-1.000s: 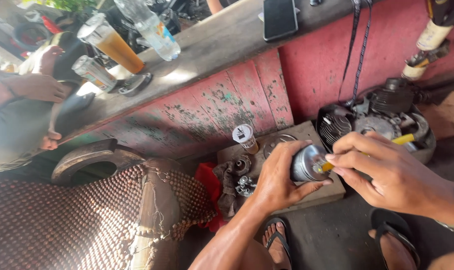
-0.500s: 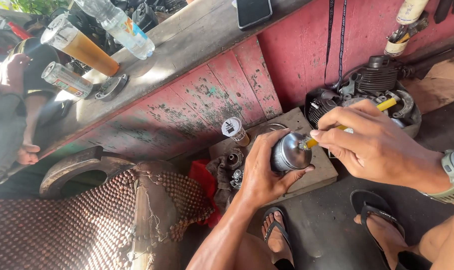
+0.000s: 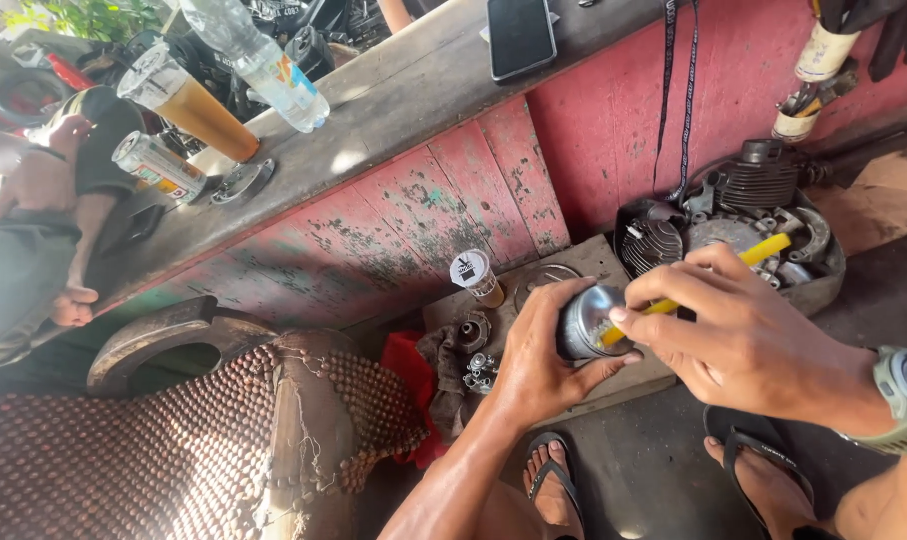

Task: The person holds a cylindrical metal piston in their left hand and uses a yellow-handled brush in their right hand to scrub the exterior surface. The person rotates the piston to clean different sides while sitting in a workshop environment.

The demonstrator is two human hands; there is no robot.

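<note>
Two bare hands work low in the middle of the view, but the biggest thing is the long weathered wooden tabletop [image 3: 393,95] with its peeling red plank front, which runs out of the frame at both ends. Below it at the left lies a brown beaded seat mat [image 3: 173,440], cut off by the lower edge. At the far left another person sits, seen only as a grey sleeve and a hand [image 3: 73,305].

At the right, a dark round tray of grey engine parts [image 3: 733,220] stands on the floor; a ribbed cylinder is clear, the other pieces are hard to tell apart. A flat wooden block [image 3: 573,262] lies beside it, mostly covered by the hands.

The right hand [image 3: 743,340], with a green watch on the wrist, pinches a thin yellow stick-like tool [image 3: 763,248]; its tip goes into the open end of a shiny silver metal cylinder [image 3: 585,322], and what the tip touches is hidden. The left hand [image 3: 533,365] is the grip closed around this cylinder, holding it just above the block.

On the tabletop stand a glass of amber drink [image 3: 193,100], a clear plastic bottle [image 3: 263,60], a tin can [image 3: 158,165] and a black phone [image 3: 520,35]. On the block stands a small jar with white lid [image 3: 478,277], next to some small metal nuts [image 3: 478,370].
</note>
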